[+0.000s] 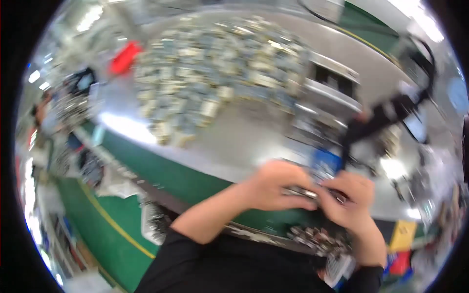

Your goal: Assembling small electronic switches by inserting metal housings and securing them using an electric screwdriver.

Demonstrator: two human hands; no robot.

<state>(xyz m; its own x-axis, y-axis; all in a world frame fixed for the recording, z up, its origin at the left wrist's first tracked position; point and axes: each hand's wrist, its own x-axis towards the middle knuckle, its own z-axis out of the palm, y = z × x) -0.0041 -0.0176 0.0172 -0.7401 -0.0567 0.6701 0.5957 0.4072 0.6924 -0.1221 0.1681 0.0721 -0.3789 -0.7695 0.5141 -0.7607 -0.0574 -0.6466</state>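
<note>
Close together over the near edge of the metal table [229, 146], my two hands nearly meet at the fingertips. My left hand [278, 185] is closed on a small shiny metal piece [299, 192] between thumb and fingers. In my right hand [354, 195], the fingers pinch a small dark metal part [338, 196]. Motion blur hides the exact kind of both parts. Just beyond the hands stands a blue container [326, 162]. Below them, many small metal pieces [322, 240] lie in a loose heap.
Rows of pale yellow and grey blocks [210, 63] cover much of the far table. A metal fixture [330, 90] stands at far right, with a black jointed arm [381, 119] nearby. A red object [125, 57] lies at far left, a yellow card [403, 235] at right.
</note>
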